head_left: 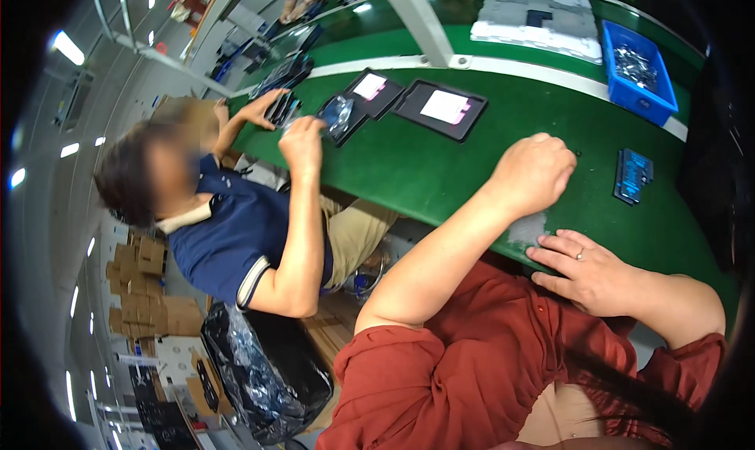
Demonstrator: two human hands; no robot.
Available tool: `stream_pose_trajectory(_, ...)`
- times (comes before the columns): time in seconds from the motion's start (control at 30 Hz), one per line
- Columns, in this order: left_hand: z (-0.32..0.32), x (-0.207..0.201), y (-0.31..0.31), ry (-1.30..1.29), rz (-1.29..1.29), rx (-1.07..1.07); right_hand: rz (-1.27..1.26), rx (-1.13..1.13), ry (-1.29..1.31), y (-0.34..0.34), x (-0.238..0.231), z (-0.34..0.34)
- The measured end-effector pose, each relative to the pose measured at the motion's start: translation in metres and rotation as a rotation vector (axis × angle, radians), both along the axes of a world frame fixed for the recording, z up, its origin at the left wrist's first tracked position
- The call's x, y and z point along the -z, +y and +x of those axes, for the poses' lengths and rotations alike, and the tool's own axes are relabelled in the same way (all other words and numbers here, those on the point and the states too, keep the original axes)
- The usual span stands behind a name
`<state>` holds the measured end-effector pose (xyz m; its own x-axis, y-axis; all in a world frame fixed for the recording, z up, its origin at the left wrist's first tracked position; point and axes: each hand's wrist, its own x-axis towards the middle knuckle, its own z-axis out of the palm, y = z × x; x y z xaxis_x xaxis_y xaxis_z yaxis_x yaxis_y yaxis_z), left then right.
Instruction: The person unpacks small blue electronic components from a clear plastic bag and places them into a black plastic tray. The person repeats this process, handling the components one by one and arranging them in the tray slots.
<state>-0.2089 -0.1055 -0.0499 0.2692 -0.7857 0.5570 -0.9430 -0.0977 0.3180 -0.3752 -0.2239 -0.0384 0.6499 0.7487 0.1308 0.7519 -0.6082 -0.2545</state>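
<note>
The left hand (535,173) is over the table (440,178), its fingers curled inward in a loose fist. Their tips are turned away and hidden, so I cannot tell whether they pinch anything. At 5 o'clock from it, the right hand (594,277) lies palm down by the table's near edge, fingers stretched out and slightly spread, a ring on one of them. Nothing shows in its grasp.

A greyish patch (525,230) lies at the table edge, at 6 o'clock from the left hand and 10 o'clock from the right. The right fingertips reach just beside it; whether they touch it is unclear.

From the left hand, a blue-and-black part (633,176) lies apart at 3 o'clock, a blue bin (645,104) of small metallic pieces (635,68) stands between 1 and 2, and a black tray (409,108) lies at 10. Near 9, a co-worker (236,230) handles a dark item (288,110).
</note>
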Motion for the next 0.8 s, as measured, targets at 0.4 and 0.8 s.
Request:
stream_pose_trajectory(0.4, 0.213, -0.017, 0.155, -0.161, 0.109, -1.241, 0.067, 0.008, -0.003, -0.01, 0.008, 0.001)
stream_pose_trajectory(0.8, 0.227, -0.026, 0.175, -0.245, -0.303, -1.049, 0.14, -0.024, 0.056, -0.011, 0.01, 0.007)
